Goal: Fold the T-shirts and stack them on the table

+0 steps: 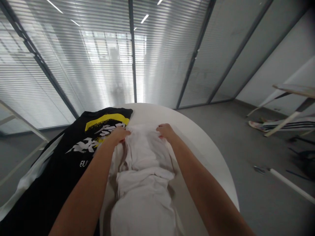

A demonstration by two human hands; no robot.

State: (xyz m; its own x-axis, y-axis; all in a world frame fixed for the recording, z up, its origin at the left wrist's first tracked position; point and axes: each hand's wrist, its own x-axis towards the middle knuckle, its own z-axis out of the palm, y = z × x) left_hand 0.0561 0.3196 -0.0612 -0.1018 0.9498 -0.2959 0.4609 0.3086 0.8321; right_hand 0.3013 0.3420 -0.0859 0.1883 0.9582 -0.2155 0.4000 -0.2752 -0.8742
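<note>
A white garment [147, 154] lies in a long narrow strip on the white round table [211, 147], with rumpled folds across its middle. At its far left corner, the fingers of my left hand [119, 134] are closed on the cloth. My right hand [166, 130] pinches the far right corner in the same way. Both forearms reach forward, one along each side of the garment. To the left, close to my left hand, is a black garment [61, 177] with a yellow and white print. My left forearm covers part of that print.
Glass partitions with blinds [162, 55] stand behind the table. A white frame [22, 131] is at the left edge. On the right are grey floor [209, 121], a wooden-topped table [295, 90], striped cloth [290, 124] low down and a white bar [290, 183].
</note>
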